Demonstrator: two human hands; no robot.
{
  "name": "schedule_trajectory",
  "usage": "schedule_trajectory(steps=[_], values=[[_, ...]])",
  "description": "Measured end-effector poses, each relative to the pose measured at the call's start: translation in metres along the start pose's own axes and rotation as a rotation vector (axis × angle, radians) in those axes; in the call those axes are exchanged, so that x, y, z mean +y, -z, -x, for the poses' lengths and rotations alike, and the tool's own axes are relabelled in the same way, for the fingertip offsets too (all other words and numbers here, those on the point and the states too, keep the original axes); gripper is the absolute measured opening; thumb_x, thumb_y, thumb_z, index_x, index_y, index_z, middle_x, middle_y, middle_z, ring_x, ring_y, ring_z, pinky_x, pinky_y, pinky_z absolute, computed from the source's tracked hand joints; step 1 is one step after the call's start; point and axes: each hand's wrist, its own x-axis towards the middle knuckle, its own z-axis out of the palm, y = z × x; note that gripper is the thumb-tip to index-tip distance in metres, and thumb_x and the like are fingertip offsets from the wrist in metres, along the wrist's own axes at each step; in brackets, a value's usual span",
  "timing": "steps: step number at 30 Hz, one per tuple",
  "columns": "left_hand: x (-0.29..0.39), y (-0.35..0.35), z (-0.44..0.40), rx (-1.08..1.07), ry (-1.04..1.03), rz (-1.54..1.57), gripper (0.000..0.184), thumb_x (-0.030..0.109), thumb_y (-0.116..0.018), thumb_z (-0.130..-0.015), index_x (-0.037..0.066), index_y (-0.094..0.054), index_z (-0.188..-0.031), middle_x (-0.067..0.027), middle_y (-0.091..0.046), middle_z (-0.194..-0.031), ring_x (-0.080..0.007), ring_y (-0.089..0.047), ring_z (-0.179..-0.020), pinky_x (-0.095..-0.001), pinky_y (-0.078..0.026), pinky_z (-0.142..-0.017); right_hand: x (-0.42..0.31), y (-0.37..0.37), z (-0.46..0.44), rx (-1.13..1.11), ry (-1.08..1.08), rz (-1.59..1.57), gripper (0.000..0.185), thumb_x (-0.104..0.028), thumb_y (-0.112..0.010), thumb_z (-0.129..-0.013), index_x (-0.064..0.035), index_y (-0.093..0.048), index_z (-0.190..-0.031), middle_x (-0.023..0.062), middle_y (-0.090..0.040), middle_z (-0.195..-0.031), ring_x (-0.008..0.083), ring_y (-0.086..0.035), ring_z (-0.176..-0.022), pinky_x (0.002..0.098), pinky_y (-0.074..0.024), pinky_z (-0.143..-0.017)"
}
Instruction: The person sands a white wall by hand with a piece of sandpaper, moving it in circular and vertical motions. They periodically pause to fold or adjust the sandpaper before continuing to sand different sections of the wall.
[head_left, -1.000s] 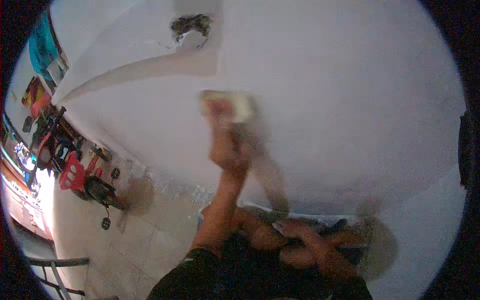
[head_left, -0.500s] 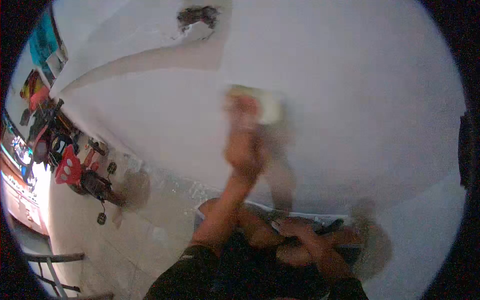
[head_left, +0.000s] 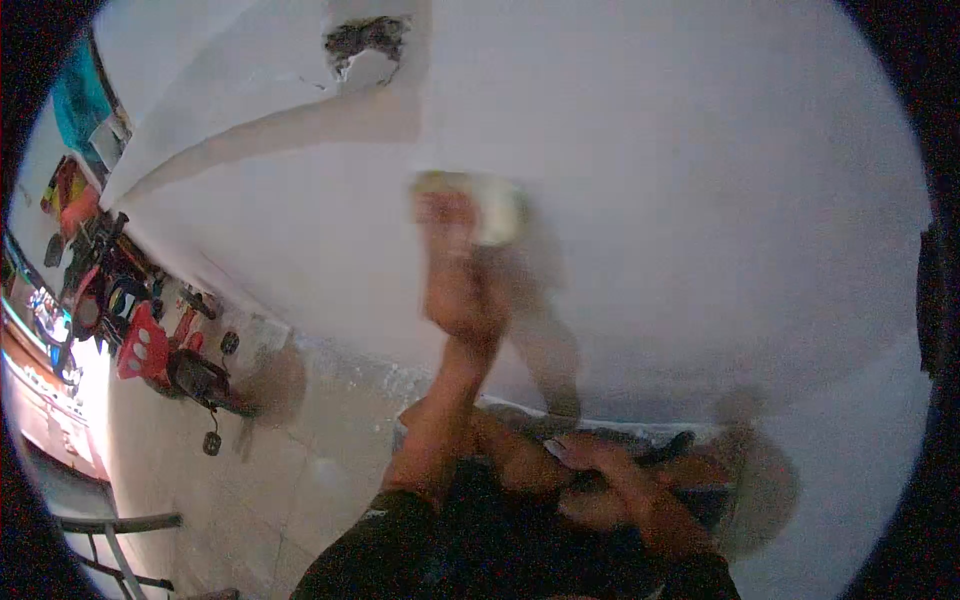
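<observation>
My left hand [head_left: 462,285] is raised against the white wall [head_left: 660,200], its fingers closed on a pale, yellowish flat block [head_left: 500,212]. Motion blurs both hand and block, and the block's face is turned to the wall. Lower down, my right hand [head_left: 590,455] lies across my bent leg, fingers stretched to the left, with nothing visible in it. Above the block, a rough dark hole [head_left: 368,40] with broken edges shows in the wall, beside a beige unpainted-looking band [head_left: 290,125].
Small bikes with red and black parts [head_left: 190,370] stand at the left on the tiled floor [head_left: 250,500]. A dark metal frame [head_left: 120,523] is at the lower left. White debris [head_left: 400,383] lies along the wall's base. Teal cloth [head_left: 80,100] hangs at the upper left.
My left hand and the block moved right across the wall, then back left, as the view also shifted. The right hand stays at my leg.
</observation>
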Motion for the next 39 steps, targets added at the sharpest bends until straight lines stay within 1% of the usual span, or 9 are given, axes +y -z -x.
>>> schedule_trajectory(steps=[11,13,14,15,19,24,26,29,39], values=[[-0.081,0.033,-0.007,0.248,0.236,-0.338,0.033,0.005,-0.057,-0.096,-0.005,-0.065,-0.127,-0.0199,-0.066,-0.133,-0.0337,-0.062,-0.126,-0.0461,-0.051,-0.104,-0.061,0.045,0.048,0.041,-0.122,-0.012,0.066,-0.059,-0.033,-0.104,-0.0112,-0.051,-0.146,0.0182,-0.049,-0.151,0.0409,-0.047,-0.137,0.0517,-0.0349,-0.117],[-0.026,0.013,0.016,0.079,0.157,-0.083,0.037,0.015,-0.058,-0.099,-0.004,-0.062,-0.131,-0.0212,-0.064,-0.134,-0.0356,-0.062,-0.125,-0.0439,-0.053,-0.1,-0.05,0.039,0.04,0.037,-0.086,-0.021,0.066,-0.059,-0.036,-0.104,-0.0101,-0.05,-0.146,0.0181,-0.049,-0.151,0.0401,-0.048,-0.137,0.0502,-0.0342,-0.118],[-0.071,0.033,0.07,-0.407,0.094,-0.03,0.028,0.022,-0.059,-0.102,0.002,-0.07,-0.119,-0.0177,-0.072,-0.121,-0.0311,-0.072,-0.103,-0.039,-0.058,-0.085,-0.026,0.026,0.021,0.12,0.005,-0.056,0.062,-0.054,-0.04,-0.104,-0.0086,-0.051,-0.146,0.0175,-0.051,-0.149,0.0395,-0.049,-0.136,0.0495,-0.0349,-0.117],[0.005,-0.012,0.056,-0.448,-0.069,-0.032,0.044,0.012,-0.06,-0.093,0.004,-0.06,-0.137,-0.0227,-0.056,-0.144,-0.0423,-0.055,-0.133,-0.0477,-0.05,-0.106,-0.007,0.017,0.011,0.203,0.092,-0.088,0.058,-0.048,-0.044,-0.105,-0.007,-0.051,-0.145,0.017,-0.053,-0.147,0.0389,-0.05,-0.135,0.0489,-0.0357,-0.116],[0.106,-0.018,0.081,-0.598,-0.181,0.47,0.052,0.002,-0.061,-0.087,0.01,-0.06,-0.139,-0.0193,-0.058,-0.142,-0.041,-0.059,-0.127,-0.0471,-0.055,-0.097,0.012,0.043,0.044,0.498,0.058,-0.271,0.048,-0.034,-0.054,-0.104,-0.0049,-0.052,-0.142,0.0149,-0.057,-0.142,0.0368,-0.053,-0.131,0.0481,-0.0398,-0.112],[0.148,0.018,0.125,-0.925,0.776,0.741,0.034,0.011,-0.065,-0.096,0.003,-0.066,-0.128,-0.0149,-0.073,-0.119,-0.0207,-0.072,-0.097,-0.0366,-0.057,-0.084,-0.052,0.079,0.153,0.674,0.64,-1.605,0.051,-0.026,-0.06,-0.099,-0.0066,-0.05,-0.145,0.0138,-0.057,-0.142,0.0317,-0.056,-0.131,0.0461,-0.0439,-0.11],[0.134,0.016,0.165,-0.921,1.118,0.738,0.032,0.021,-0.068,-0.098,0.0,-0.069,-0.122,-0.0112,-0.076,-0.1,-0.0126,-0.069,-0.084,-0.0314,-0.056,-0.077,-0.039,0.066,0.133,0.819,0.572,-1.634,0.05,-0.023,-0.062,-0.099,-0.0059,-0.051,-0.144,0.0118,-0.059,-0.14,0.0295,-0.057,-0.128,0.0442,-0.0459,-0.108],[0.124,0.01,0.146,-1.206,1.203,0.644,0.034,0.025,-0.071,-0.097,-0.001,-0.07,-0.118,-0.0085,-0.074,-0.093,-0.0134,-0.068,-0.082,-0.0302,-0.055,-0.07,-0.05,0.049,0.124,1.045,0.242,-1.612,0.044,-0.021,-0.07,-0.096,-0.0042,-0.059,-0.135,0.0067,-0.065,-0.129,0.0222,-0.063,-0.115,0.0363,-0.0514,-0.096],[0.11,-0.005,0.139,-0.891,1.612,1.092,0.03,0.024,-0.076,-0.094,0.0,-0.071,-0.111,-0.0067,-0.074,-0.096,-0.0146,-0.069,-0.081,-0.0313,-0.057,-0.074,-0.066,0.069,0.129,1.226,0.255,-1.679,0.029,-0.023,-0.072,-0.096,-0.0012,-0.07,-0.114,0.0076,-0.072,-0.111,0.0206,-0.067,-0.101,0.0324,-0.0502,-0.09]])
